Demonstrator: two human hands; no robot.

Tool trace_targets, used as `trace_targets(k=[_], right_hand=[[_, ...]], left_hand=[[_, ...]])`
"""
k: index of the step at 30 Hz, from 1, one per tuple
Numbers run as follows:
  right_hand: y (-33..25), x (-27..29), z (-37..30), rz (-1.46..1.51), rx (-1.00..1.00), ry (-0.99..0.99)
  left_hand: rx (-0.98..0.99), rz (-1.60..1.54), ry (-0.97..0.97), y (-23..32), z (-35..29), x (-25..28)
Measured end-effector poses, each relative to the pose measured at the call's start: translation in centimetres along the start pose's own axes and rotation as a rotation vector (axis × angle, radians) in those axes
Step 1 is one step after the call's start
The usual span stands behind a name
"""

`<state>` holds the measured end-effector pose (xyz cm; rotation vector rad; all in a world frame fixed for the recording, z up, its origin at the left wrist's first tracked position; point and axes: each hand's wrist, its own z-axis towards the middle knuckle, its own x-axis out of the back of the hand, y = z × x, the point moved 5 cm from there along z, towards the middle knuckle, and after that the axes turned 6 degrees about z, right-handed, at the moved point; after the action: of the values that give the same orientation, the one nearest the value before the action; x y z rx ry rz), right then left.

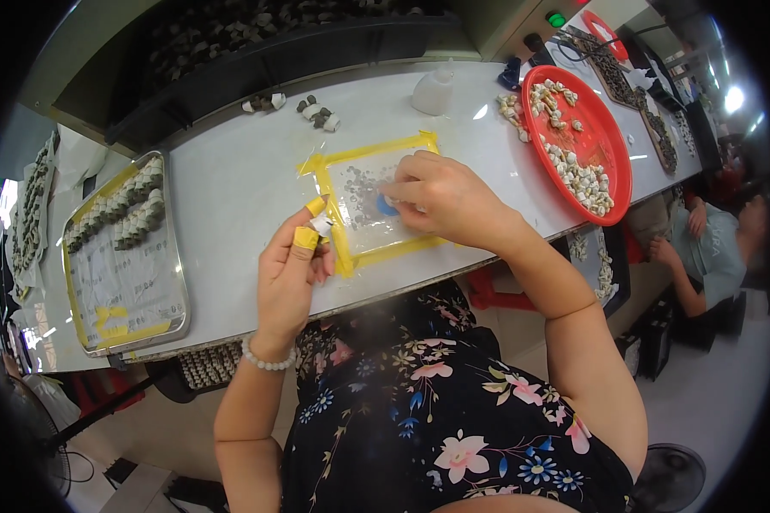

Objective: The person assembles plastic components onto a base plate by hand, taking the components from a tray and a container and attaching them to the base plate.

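Note:
My left hand [293, 265], with yellow tape round its thumb and a fingertip, pinches a small white piece [321, 226] at the left edge of a taped sheet. That sheet [372, 244] lies flat on the table, bordered with yellow tape, and carries many small grey bits [361, 190]. Over its right half, my right hand [441, 198] has its fingers drawn together, pointing down at the bits. A blue thing [387, 205] shows under those fingertips; its kind is mostly hidden, and so is whatever the fingers grip.
A metal tray [180, 291] on the left holds rows of white-and-grey pieces. A red round tray [622, 184] of whitish pieces stands at right. Behind the sheet are a white bottle [434, 92] and several loose pieces [318, 114]. Another person [701, 239] sits at far right.

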<state>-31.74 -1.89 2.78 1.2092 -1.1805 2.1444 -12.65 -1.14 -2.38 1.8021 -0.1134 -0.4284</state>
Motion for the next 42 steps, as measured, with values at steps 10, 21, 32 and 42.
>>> trace_targets(k=[10, 21, 32, 42], right_hand=[[0.5, 0.1, -1.8, 0.637, -0.314, 0.144], [-1.0, -1.1, -1.0, 0.783, -0.265, 0.098], [-1.8, -1.1, -1.5, 0.598, -0.128, 0.093], [6.2, 5.0, -3.4, 0.082, -0.411, 0.287]], left_hand=[[-0.024, -0.240, -0.008, -1.9, 0.1, -1.6], [-0.069, -0.274, -0.058, -2.2, -0.1, -1.6], [-0.118, -0.155, -0.048, -2.5, -0.4, -1.9], [-0.252, 0.066, 0.025, 2.6, -1.3, 2.3]])
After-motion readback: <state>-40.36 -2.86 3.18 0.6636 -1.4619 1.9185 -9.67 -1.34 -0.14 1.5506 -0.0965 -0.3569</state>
